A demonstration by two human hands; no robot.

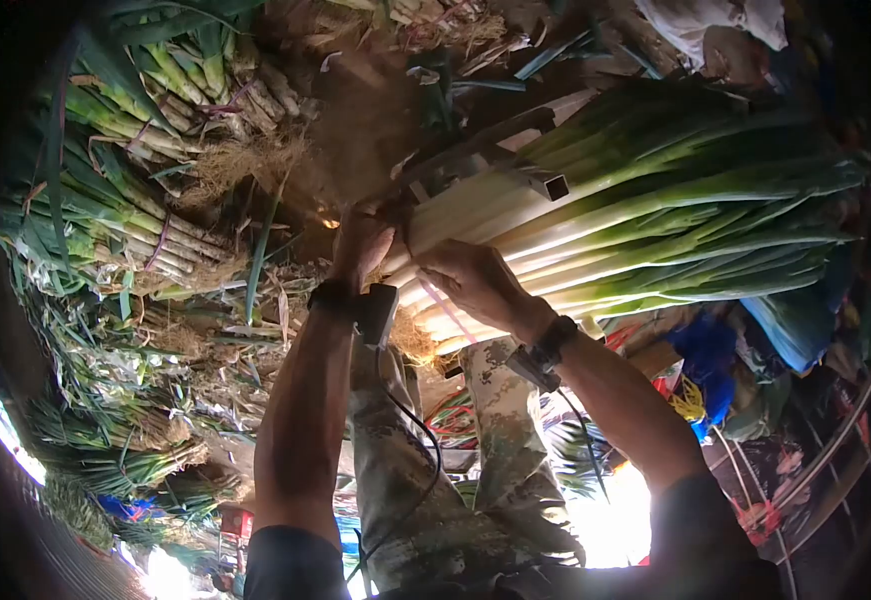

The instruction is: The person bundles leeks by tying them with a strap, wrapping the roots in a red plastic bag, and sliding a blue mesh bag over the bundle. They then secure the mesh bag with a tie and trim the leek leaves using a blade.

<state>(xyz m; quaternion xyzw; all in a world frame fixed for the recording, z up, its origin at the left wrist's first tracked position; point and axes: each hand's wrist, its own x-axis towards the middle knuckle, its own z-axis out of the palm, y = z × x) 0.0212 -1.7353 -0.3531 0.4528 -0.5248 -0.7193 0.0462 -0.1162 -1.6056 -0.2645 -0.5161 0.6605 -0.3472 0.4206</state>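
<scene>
The bent fingertips of the right hand [470, 283] are drawn together, seemingly pinching a pink tie [447, 308] that crosses the pale stalks; just beside them, at ten o'clock, the left hand [363, 243] is curled in shadow, and I cannot tell how far its fingers close or what they grip. The leek bundle [595, 215] lies right against the fingertips, its white ends under them and its leaves fanning toward two and three o'clock. Binding those ends seems to be the step in hand; the next move likely calls for a taut tie. Roots [413, 340] hang at six o'clock, a metal frame [555, 188] stands at two, and other tied bundles [160, 235] lie well apart toward nine.
</scene>
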